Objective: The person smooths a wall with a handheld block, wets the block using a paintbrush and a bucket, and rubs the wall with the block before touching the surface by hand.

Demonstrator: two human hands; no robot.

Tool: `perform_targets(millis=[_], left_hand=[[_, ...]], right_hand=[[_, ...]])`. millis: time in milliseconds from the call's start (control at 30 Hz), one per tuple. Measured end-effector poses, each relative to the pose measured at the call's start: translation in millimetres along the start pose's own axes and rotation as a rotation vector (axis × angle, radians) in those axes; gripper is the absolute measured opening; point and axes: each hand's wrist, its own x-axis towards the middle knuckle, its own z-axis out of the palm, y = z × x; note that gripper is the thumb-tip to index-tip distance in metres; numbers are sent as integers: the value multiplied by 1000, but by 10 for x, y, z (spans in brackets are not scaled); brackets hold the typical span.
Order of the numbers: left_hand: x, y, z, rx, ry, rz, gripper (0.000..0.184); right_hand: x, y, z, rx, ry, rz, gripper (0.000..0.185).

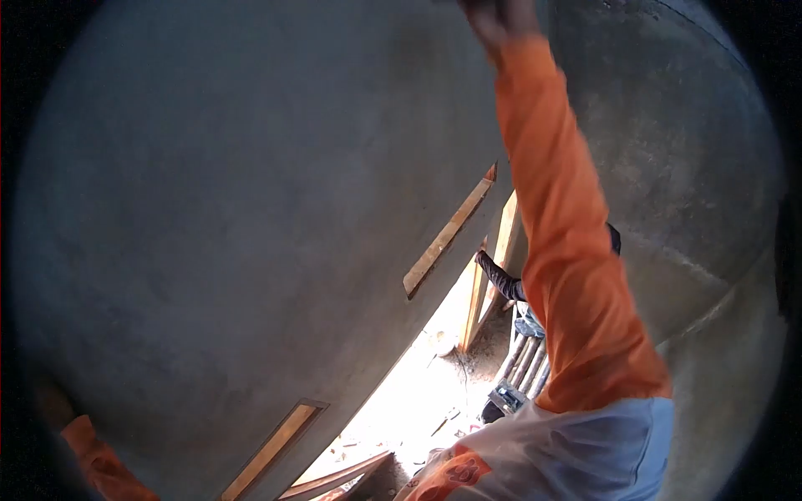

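Observation:
My right arm, in an orange sleeve, reaches up across the view. At the top edge is my right hand (pixel 501 21), close to the grey plastered wall (pixel 234 184). Its fingers are blurred and cut off by the frame, so any grip is unclear. My left hand (pixel 55 407) shows only as a dim shape at the lower left, beside the wall and above its orange cuff. Its fingers cannot be made out. Two wooden strips, an upper one (pixel 449 234) and a lower one (pixel 271 451), are set in the wall.
Beyond my right arm, another person's dark sleeve (pixel 499 277) reaches to a wooden frame (pixel 474 305) by a bright opening. Several poles (pixel 526 363) lie below that person. Wooden boards (pixel 342 476) stand at the bottom. Another grey wall (pixel 668 142) rises at the right.

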Motion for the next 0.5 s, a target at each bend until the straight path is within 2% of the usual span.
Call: perform_targets(millis=[67, 133, 167, 200, 233, 300, 367, 467, 500], left_hand=[[-93, -287, 225, 6, 1, 27, 51], [-295, -919, 525, 84, -66, 42, 47], [-415, -1330, 720, 147, -130, 50, 46], [-509, -1594, 818, 205, -198, 42, 44], [-528, -1614, 802, 236, -231, 39, 43], [-229, -982, 528, 175, -78, 177, 47], [-16, -397, 270, -64, 91, 137, 51], [-257, -914, 512, -19, 48, 24, 47], [-379, -1188, 619, -3, 28, -15, 46]], right_hand=[[-866, 249, -427, 75, 97, 60, 36], [-1778, 689, -999, 223, 284, 256, 33], [-2197, 900, -914, 146, 505, 256, 32], [-2536, 962, -651, 99, 576, 350, 31], [-2781, 1111, -668, 126, 622, 354, 30], [-2929, 1400, -728, 165, 668, 353, 29], [-2927, 1555, -674, 24, 761, 339, 29], [-2462, 1606, -615, -23, 760, 294, 31], [-2243, 1456, -412, -183, 794, 350, 34]])
